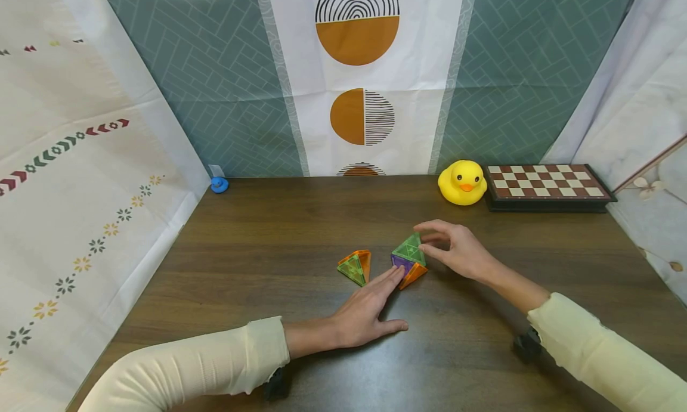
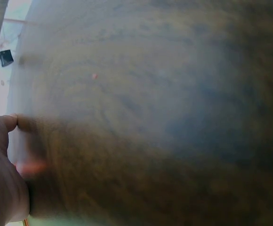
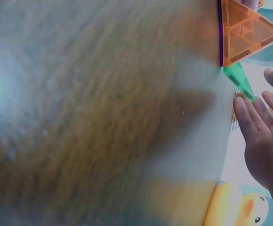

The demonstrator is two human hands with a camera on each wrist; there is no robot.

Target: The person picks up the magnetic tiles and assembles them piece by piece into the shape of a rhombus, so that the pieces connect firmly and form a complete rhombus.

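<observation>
Head view: on a brown wooden worktop (image 1: 268, 233), the left hand (image 1: 359, 316) reaches in with its fingers straight, the fingertips resting on a purple tile (image 1: 399, 262) and the thumb spread apart, grasping nothing. The right hand (image 1: 460, 251) comes from the other side, its fingers loosely bent and ungripped, at the tip of a green triangle (image 1: 409, 249) that adjoins the purple tile on the side away from the person. An orange triangle (image 1: 414, 275) adjoins the purple tile on the near right. Just beyond the left fingers, a second green triangle (image 1: 351, 270) and a second orange triangle (image 1: 365, 259) stand together, apart from the other three pieces. In the right wrist view, the green triangle slants, its tip at the right fingers, with the thumb clear of it. The left wrist view is mostly blurred worktop, with part of the left hand at the edge. Along the back, a yellow duck (image 1: 463, 184) sits just beside a chessboard (image 1: 547, 182) at the right, and a small blue duck (image 1: 219, 185) sits at the far left corner.
</observation>
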